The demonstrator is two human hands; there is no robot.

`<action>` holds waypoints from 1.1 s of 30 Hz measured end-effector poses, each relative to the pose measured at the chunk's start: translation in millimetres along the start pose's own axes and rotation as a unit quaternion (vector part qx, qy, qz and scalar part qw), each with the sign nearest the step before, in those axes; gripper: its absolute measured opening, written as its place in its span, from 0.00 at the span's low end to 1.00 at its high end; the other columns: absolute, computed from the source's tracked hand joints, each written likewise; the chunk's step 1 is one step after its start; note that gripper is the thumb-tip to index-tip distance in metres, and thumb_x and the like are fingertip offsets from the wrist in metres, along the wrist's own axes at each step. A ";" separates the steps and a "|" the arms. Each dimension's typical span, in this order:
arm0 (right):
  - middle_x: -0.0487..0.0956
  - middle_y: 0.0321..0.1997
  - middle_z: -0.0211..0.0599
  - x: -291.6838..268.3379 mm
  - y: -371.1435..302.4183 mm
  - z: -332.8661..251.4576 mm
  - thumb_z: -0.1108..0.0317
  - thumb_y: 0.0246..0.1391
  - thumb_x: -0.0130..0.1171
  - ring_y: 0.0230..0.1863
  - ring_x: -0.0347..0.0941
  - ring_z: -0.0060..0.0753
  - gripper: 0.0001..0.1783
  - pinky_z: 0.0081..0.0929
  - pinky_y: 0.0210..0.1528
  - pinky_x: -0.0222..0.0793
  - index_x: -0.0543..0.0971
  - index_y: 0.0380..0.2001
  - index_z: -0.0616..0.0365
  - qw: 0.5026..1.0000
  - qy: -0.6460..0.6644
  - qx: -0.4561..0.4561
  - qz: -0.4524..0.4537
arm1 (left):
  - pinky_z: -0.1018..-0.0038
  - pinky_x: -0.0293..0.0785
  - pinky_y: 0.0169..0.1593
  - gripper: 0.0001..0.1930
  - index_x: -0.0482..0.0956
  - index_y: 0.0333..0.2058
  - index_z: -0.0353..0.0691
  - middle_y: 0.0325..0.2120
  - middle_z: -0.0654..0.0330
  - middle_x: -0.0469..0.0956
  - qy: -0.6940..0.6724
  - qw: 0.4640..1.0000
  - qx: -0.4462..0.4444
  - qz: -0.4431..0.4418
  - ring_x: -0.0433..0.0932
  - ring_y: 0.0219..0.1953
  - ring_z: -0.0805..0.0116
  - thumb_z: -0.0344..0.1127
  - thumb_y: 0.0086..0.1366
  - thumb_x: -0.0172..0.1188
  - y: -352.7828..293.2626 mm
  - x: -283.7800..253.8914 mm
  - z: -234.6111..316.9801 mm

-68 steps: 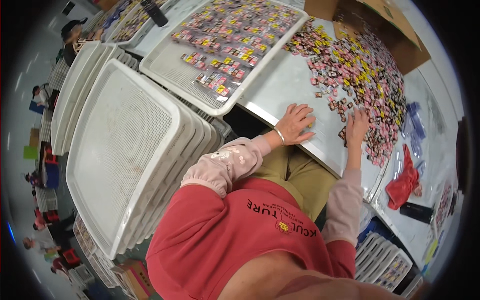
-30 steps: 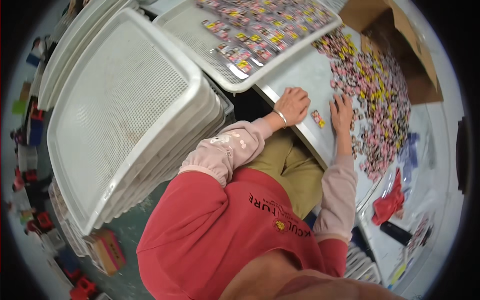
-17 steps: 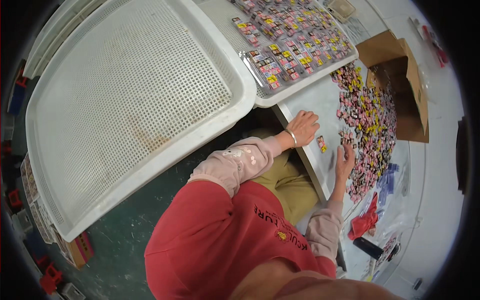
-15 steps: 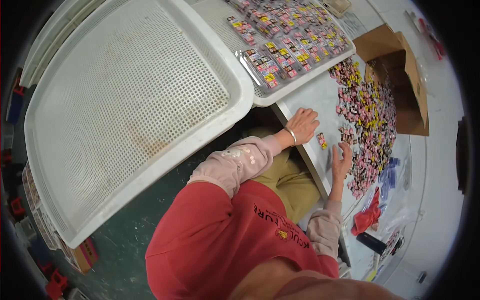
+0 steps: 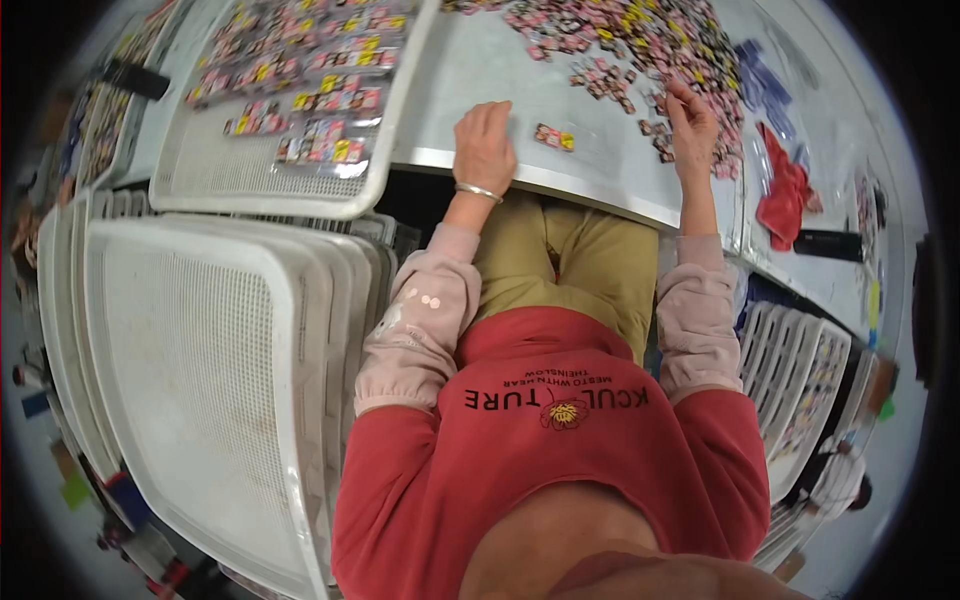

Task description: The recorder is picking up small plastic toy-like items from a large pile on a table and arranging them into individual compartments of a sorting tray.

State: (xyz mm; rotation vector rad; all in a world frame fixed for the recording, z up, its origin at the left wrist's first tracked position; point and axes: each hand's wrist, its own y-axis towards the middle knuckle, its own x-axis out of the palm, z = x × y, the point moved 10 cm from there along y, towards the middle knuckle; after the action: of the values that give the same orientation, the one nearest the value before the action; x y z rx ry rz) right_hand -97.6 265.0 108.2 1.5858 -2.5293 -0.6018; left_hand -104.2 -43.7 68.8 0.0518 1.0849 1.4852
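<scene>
My left hand [image 5: 486, 145], with a bangle at its wrist, is at the table's near edge, its fingers curled together. Whatever may lie inside them is hidden. To its right, apart from both hands, a short row of small pink, black and yellow pieces [image 5: 554, 138] lies on the white table [image 5: 455, 75]. My right hand [image 5: 692, 130] reaches over the near side of a large heap of such small pieces [image 5: 640, 35]. Its thumb and fingers look bent and a little apart, with nothing clearly visible between them. A small loose cluster of pieces [image 5: 603, 82] lies left of that hand.
A white perforated tray [image 5: 210, 185] at the left bears several clear packs filled with pieces [image 5: 335, 100]. Below it stand stacked white trays [image 5: 190, 350]. A red cloth [image 5: 785, 190], a black object [image 5: 828, 245] and bluish plastic strips [image 5: 765, 90] lie at the right.
My view has swung left, so the table now lies straight ahead. My right hand has moved farther out over the pieces. My left hand stays by the table edge, beside the short row.
</scene>
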 end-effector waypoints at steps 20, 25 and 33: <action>0.78 0.29 0.40 113.8 -77.8 8.5 0.69 0.45 0.56 0.32 0.74 0.44 0.06 0.35 0.34 0.71 0.81 0.27 0.56 0.912 -0.309 -0.104 -0.248 | 0.65 0.58 0.54 0.28 0.73 0.48 0.48 0.46 0.61 0.71 0.025 0.976 0.103 -0.192 0.66 0.51 0.58 0.44 0.46 0.67 -0.1 51.4 31.7; 0.76 0.27 0.40 116.0 -89.9 4.3 0.70 0.44 0.57 0.32 0.74 0.44 0.04 0.36 0.34 0.71 0.78 0.25 0.57 0.920 -0.336 -0.094 -0.179 | 0.62 0.58 0.53 0.22 0.77 0.46 0.52 0.43 0.61 0.70 0.057 0.975 0.108 -0.187 0.66 0.48 0.58 0.43 0.50 0.63 -8.1 51.6 44.0; 0.79 0.25 0.35 28.5 30.4 47.6 0.63 0.47 0.61 0.28 0.74 0.27 0.10 0.28 0.30 0.69 0.80 0.31 0.56 0.958 -0.280 0.018 -0.059 | 0.62 0.59 0.55 0.27 0.70 0.49 0.40 0.48 0.52 0.68 -0.011 0.987 0.077 -0.140 0.65 0.52 0.53 0.37 0.49 0.61 -2.5 39.4 44.4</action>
State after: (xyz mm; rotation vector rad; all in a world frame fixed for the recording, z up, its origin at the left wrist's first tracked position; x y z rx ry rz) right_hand -149.8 264.6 72.4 1.7914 -2.8420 -1.1757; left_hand -86.3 12.9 70.8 0.0230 1.1363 1.1462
